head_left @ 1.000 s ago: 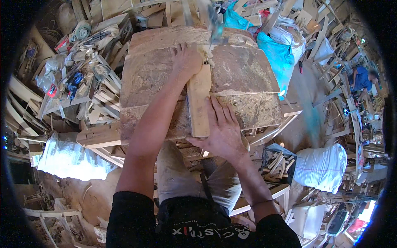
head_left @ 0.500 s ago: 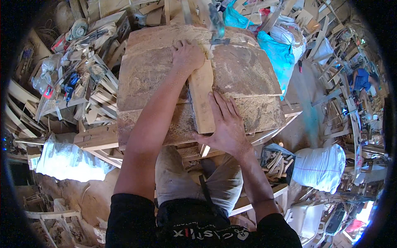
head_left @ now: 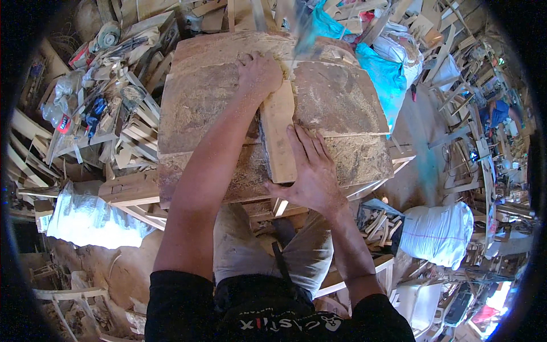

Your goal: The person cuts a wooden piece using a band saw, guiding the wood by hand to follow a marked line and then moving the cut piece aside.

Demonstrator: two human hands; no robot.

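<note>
A pale, narrow wooden board [head_left: 277, 137] with a wavy right edge lies lengthwise away from me on a sawdust-covered worktable [head_left: 336, 97]. My left hand [head_left: 260, 74] is over its far left part, fingers bent and their tips toward the tabletop; its thumb is hidden. At the near end, my right hand [head_left: 313, 171] has its fingers stretched along the board's right edge and its thumb apart, round the near corner. Just beyond the board's far end stands a blurred turquoise upright machine part [head_left: 305, 37]; its kind cannot be made out.
Wood offcuts [head_left: 139, 139] and a plastic bottle [head_left: 57, 117] are heaped at left. Turquoise sacking [head_left: 382, 80] hangs by the table's right edge. A stuffed white sack [head_left: 436, 233] stands at lower right. Another person [head_left: 498, 114] is at far right.
The board and both hands sit very slightly farther from me. A dark piece at the foot of the turquoise machine part no longer shows. The view has shifted a little.
</note>
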